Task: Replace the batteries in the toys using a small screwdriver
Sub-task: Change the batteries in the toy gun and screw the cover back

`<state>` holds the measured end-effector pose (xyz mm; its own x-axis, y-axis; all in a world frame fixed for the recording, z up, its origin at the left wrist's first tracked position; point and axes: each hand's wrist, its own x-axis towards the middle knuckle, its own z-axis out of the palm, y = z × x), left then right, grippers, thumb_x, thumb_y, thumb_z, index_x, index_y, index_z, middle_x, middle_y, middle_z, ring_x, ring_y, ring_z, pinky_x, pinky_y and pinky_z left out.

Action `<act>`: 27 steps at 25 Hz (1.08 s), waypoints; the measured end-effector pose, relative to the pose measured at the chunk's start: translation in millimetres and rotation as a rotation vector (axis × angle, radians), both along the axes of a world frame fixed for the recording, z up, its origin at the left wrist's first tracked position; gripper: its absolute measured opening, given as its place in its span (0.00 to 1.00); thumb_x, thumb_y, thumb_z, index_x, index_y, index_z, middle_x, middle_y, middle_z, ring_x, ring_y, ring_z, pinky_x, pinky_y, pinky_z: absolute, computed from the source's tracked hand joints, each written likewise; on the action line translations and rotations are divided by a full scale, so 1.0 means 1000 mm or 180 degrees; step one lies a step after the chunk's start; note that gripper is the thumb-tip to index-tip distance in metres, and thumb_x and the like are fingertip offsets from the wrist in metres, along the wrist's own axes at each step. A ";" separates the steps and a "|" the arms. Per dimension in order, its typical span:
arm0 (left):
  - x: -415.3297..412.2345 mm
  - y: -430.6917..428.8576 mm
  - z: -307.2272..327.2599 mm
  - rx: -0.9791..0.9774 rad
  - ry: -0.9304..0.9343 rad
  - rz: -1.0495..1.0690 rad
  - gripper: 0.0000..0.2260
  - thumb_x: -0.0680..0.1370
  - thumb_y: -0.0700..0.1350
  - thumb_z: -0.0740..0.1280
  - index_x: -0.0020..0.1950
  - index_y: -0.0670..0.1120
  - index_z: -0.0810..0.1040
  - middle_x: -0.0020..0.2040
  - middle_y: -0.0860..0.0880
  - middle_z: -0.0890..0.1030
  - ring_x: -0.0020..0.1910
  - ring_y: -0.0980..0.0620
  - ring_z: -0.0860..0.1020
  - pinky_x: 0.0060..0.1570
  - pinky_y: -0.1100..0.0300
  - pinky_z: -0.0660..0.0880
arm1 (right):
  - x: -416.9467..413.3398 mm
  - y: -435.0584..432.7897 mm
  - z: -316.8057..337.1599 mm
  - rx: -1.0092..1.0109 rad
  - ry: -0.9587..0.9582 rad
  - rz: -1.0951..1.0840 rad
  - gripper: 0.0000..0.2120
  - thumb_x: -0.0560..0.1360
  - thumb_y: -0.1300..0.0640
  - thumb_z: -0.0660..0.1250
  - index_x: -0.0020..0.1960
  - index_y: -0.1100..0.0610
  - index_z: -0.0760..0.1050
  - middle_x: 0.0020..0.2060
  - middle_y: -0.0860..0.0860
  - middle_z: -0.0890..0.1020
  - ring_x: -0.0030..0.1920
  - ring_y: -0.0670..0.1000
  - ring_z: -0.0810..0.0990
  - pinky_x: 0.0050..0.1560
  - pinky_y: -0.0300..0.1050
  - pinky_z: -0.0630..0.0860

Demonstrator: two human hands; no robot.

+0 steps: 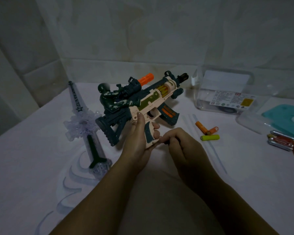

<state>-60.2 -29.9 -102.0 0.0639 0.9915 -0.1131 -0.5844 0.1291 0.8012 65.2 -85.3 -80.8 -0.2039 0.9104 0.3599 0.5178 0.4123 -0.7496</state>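
One toy gun (pixel 153 100) looks just started: left hand (pixel 137 141) grips its handle, right hand (pixel 181 144) pinches a small screwdriver (pixel 165 142) there. Three batteries (pixel 212 130) wait nearby.

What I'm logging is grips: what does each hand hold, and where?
Left hand grips the toy gun by its pistol grip; right hand pinches a dark tool, mostly hidden, at that grip's base.
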 end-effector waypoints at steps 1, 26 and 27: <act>0.000 0.000 0.000 -0.0020 0.0037 0.0002 0.31 0.71 0.63 0.61 0.69 0.48 0.73 0.38 0.49 0.79 0.34 0.54 0.74 0.41 0.56 0.76 | 0.002 0.000 0.001 0.0136 -0.0054 -0.0057 0.12 0.79 0.54 0.50 0.44 0.39 0.66 0.35 0.39 0.73 0.38 0.39 0.75 0.39 0.33 0.72; 0.000 -0.006 0.004 -0.0072 0.0216 0.0111 0.17 0.79 0.35 0.65 0.66 0.46 0.70 0.42 0.50 0.85 0.49 0.48 0.78 0.52 0.50 0.80 | 0.000 -0.001 0.000 0.0032 0.0110 -0.0083 0.10 0.80 0.55 0.53 0.48 0.46 0.71 0.36 0.39 0.73 0.40 0.35 0.74 0.39 0.28 0.70; -0.001 -0.005 0.003 -0.0067 0.0194 0.0111 0.17 0.79 0.35 0.65 0.67 0.46 0.70 0.43 0.50 0.85 0.50 0.47 0.78 0.54 0.49 0.79 | 0.001 -0.002 0.001 0.0134 0.0118 -0.0079 0.09 0.80 0.57 0.55 0.50 0.47 0.71 0.34 0.38 0.73 0.38 0.34 0.75 0.39 0.27 0.70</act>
